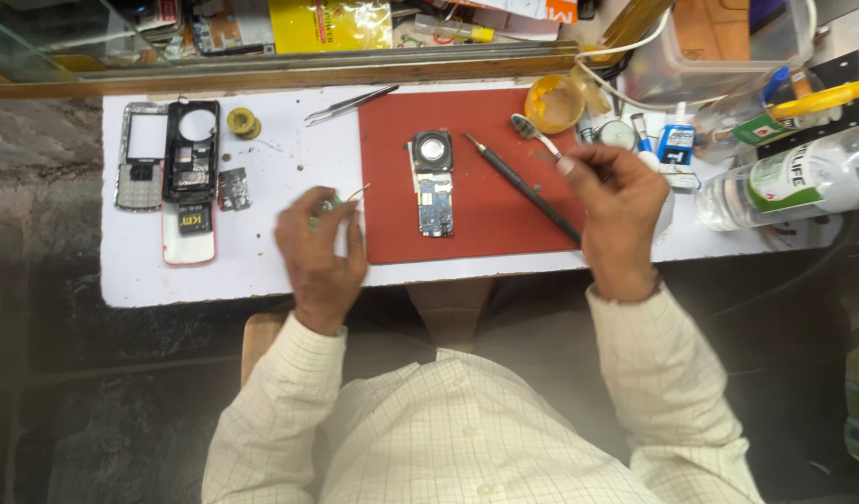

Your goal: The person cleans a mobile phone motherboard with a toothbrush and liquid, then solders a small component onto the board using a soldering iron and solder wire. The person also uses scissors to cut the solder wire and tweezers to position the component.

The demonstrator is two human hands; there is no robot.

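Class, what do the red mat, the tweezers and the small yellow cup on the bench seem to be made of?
Red mat: likely rubber or silicone; flat, matte, no glare.
Tweezers: metal; thin grey prongs with a bright sheen.
Yellow cup: probably plastic; translucent amber wall, light glows through it.

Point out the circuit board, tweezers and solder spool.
circuit board [433, 191], head view, middle of the blue board
tweezers [350, 103], head view, midway along the metal arms
solder spool [243, 121], head view, top of the coil
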